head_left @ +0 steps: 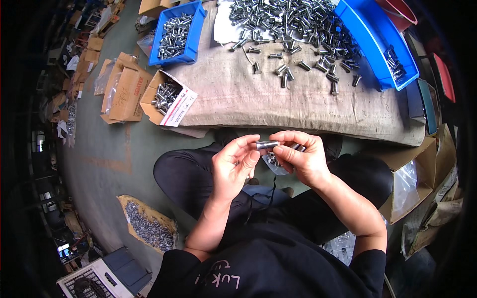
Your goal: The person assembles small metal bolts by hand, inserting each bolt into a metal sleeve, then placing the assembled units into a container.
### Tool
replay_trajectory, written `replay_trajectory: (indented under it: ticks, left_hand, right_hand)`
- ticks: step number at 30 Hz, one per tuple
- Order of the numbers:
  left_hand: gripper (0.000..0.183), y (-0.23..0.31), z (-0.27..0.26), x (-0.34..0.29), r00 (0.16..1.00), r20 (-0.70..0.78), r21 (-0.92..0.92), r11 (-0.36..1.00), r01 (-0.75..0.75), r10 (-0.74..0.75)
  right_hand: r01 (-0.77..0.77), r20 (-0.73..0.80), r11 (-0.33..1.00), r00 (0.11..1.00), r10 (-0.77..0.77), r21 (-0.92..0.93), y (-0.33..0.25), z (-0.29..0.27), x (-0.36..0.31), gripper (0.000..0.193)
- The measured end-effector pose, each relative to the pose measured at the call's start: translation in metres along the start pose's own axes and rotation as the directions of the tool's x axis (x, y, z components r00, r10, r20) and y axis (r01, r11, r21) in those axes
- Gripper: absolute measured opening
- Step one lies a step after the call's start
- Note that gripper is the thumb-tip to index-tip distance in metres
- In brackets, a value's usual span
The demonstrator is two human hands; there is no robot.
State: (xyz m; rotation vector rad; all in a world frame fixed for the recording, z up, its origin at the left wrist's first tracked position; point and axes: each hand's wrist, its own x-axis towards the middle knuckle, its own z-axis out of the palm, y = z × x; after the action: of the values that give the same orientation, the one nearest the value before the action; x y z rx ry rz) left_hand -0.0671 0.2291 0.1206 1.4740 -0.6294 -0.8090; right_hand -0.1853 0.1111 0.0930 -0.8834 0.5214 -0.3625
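Bolt (268, 144), just one, pinched between two hands (228, 171); two blue bins (197, 37) beyond.

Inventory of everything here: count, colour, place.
held parts: at least two, silver, centre
loose parts: many, silver, ahead
table: one, beige, ahead
bins: two, blue, table's sides
cartons: several, brown, both sides
parts sheet: one, tan, lower left
basin: one, red, upper right
machine: one, white, lower left
clutter: uncountable, mixed, far left
shirt: one, black, bottom
trousers: one pair, black, centre
left hand: one, bare, left of centre
right hand: one, bare, right of centre
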Motion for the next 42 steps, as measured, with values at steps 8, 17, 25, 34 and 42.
replay_trajectory:
  ticks: [8, 17, 25, 34, 42]
  left_hand:
    - [0.026, -0.004, 0.0, -0.001, 0.999, -0.001, 0.051, 0.998, -0.037, 0.037]
    - [0.027, -0.007, -0.002, -0.001, 0.999, 0.035, -0.067, 0.998, -0.005, 0.007]
    - [0.021, 0.0, 0.0, -0.002, 1.0, 0.001, 0.051, 0.998, -0.029, 0.029]
    - [0.027, -0.006, 0.003, 0.001, 0.999, 0.046, -0.125, 0.992, -0.012, 0.018]
    - [0.031, -0.018, 0.014, 0.009, 0.99, -0.123, -0.328, 0.945, 0.022, -0.066]
  right_hand:
    - [-0.012, 0.001, 0.999, 1.0, 0.012, -0.029, -0.002, 0.002, -0.001, 0.02]
    - [0.012, -0.001, 0.998, 1.0, -0.012, -0.063, -0.004, 0.003, -0.003, 0.02]
    - [-0.009, -0.012, 0.999, 1.0, 0.008, -0.052, -0.003, 0.002, -0.002, 0.02]
    - [-0.048, 0.051, 0.973, 0.998, 0.038, 0.227, 0.002, -0.002, 0.003, 0.014]
    - [-0.243, 0.175, 0.966, 0.959, 0.224, 0.091, -0.002, 0.001, 0.002, 0.017]
